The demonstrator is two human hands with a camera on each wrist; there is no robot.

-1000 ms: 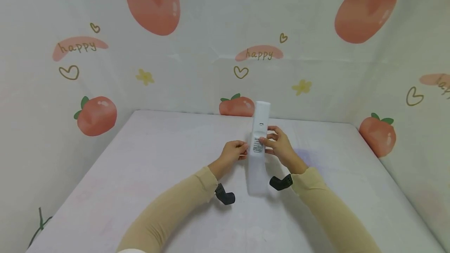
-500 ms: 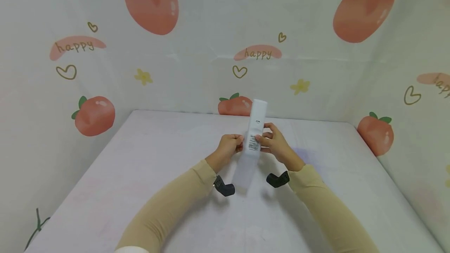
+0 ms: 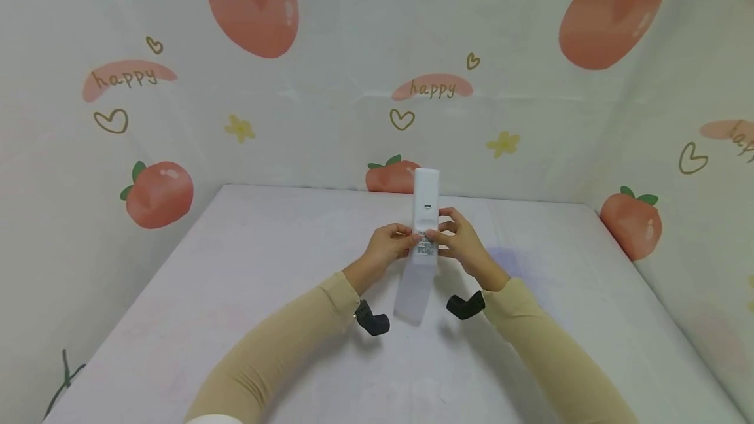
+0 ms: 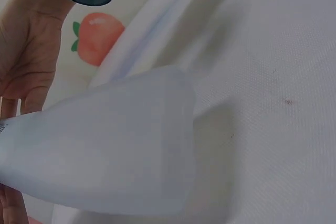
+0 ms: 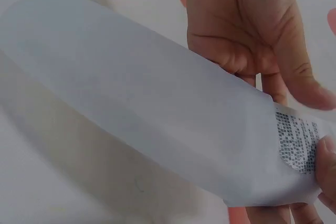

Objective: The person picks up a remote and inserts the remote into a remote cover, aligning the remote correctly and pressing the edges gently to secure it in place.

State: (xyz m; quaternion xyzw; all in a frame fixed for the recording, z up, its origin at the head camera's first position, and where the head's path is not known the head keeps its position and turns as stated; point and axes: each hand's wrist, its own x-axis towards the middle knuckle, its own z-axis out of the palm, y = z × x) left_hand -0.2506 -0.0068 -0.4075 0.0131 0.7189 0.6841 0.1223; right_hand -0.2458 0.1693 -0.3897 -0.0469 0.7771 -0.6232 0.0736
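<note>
1. Tabletop (image 3: 294, 228): white surface stretches well to either side of the hands; left and right edges both lie well apart from them.
2. Far edge: runs behind the work. In the head view the upper end of the white object (image 3: 426, 198) overlaps this edge and a printed peach on the backdrop (image 3: 353, 51).
3. Object position: near mid-table, between the hands, long axis roughly away from the wearer. Its frosted lower part (image 3: 415, 293) points back toward the person, shadow beside it; contact with the table, cannot tell.
4. Left hand (image 3: 385, 246): grasping the object's left side, thumb on the front face at the printed label (image 3: 426, 248).
5. Right hand (image 3: 465, 244): grasping the right side, thumb at the label, fingers spread along the side. Both grips parted only by the object's width; thumbs just beside each other.
</note>
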